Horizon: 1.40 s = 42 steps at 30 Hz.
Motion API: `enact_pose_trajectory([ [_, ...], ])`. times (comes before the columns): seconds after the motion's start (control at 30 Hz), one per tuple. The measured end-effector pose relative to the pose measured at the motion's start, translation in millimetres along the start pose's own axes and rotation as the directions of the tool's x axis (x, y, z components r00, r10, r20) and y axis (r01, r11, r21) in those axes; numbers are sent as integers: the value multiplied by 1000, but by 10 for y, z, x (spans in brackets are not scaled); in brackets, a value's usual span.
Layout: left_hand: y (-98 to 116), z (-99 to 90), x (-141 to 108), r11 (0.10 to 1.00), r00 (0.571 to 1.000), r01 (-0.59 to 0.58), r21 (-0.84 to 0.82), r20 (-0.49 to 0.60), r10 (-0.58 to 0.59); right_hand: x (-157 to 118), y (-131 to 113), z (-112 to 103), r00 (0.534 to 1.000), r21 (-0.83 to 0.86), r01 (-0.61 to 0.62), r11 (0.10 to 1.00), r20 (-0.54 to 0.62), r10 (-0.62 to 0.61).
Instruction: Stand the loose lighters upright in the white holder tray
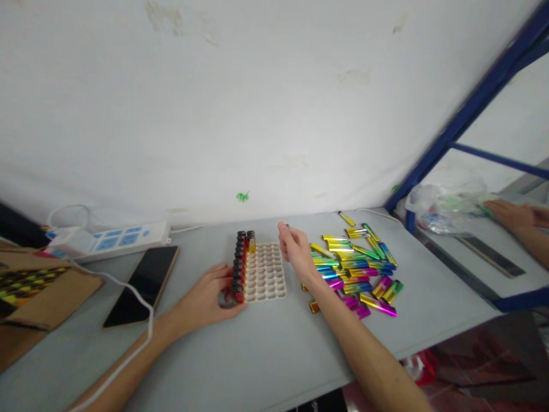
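Observation:
A pale tray (266,272) with rows of round holes lies on the table. Red lighters (238,269) with black tops stand along its left side, and a yellowish one (252,245) is at its far end. My left hand (212,294) grips the tray's near left corner, thumb along the front edge and fingers by the lighters. Above the tray's right edge, my right hand (295,249) is closed in a pinch. A small dark tip like a lighter's top peeks out at its thumb; the rest is hidden. Shiny multicoloured lighters (349,263) lie in a loose pile beside that hand.
A black phone (143,286), a white power strip (124,239) and an open cardboard box (55,297) are at the left. A white cable (148,312) crosses over my left forearm. Past the blue frame (450,129) are a plastic bag (441,206) and another person's hand (510,214).

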<state>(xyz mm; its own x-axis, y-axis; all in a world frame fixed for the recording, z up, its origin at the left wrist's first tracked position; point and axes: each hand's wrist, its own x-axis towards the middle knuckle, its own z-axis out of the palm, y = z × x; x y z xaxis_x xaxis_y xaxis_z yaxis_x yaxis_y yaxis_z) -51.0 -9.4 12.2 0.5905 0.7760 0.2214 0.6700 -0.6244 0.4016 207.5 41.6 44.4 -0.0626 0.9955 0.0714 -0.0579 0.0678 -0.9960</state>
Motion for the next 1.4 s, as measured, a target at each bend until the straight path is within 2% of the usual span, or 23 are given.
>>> enact_pose_trajectory([
  [0.07, -14, 7, -4, 1000, 1000, -4, 3, 23, 4, -2, 58, 6, 995, -172, 55, 984, -71, -68],
  [0.17, -25, 8, -6, 1000, 1000, 2, 11, 27, -2, 2, 105, 9, 986, -322, 102, 941, -94, -139],
  [0.27, -28, 7, -4, 1000, 1000, -10, 14, 29, 10, 20, 138, 16, 987, -358, 111, 927, -72, -146],
  [0.4, -25, 9, -9, 1000, 1000, -13, 20, 19, 12, 41, 204, 16, 992, -314, 101, 944, -38, -119],
  [0.47, -15, 6, -14, 1000, 1000, 2, 23, 21, -3, 40, 218, 6, 990, -315, 137, 939, 6, -142],
  [0.53, -1, -1, -16, 999, 999, 23, 23, 25, -24, 28, 204, -7, 974, -363, 224, 904, 60, -217],
  [0.6, 16, -9, -14, 999, 999, 37, 14, 29, -37, 7, 173, -15, 946, -455, 320, 831, 108, -305],
  [0.67, 34, -14, -7, 999, 999, 38, 2, 35, -38, -16, 149, -8, 929, -541, 365, 758, 158, -335],
  [1.0, 60, -16, 18, 1000, 999, 6, -18, 35, -5, 23, 271, 144, 925, -685, 379, 622, 294, -239],
  [1.13, 44, -6, 13, 1000, 999, 8, 5, 39, -8, 7, 173, 219, 924, -786, 380, 487, 348, -159],
  [1.27, 1, 16, 5, 1000, 999, 5, 20, 33, -6, -79, 26, 352, 937, -879, 348, 326, 334, -100],
  [1.4, -44, 23, 1, 999, 998, 42, 13, 39, -42, -169, -48, 406, 945, -911, 327, 250, 322, -62],
])
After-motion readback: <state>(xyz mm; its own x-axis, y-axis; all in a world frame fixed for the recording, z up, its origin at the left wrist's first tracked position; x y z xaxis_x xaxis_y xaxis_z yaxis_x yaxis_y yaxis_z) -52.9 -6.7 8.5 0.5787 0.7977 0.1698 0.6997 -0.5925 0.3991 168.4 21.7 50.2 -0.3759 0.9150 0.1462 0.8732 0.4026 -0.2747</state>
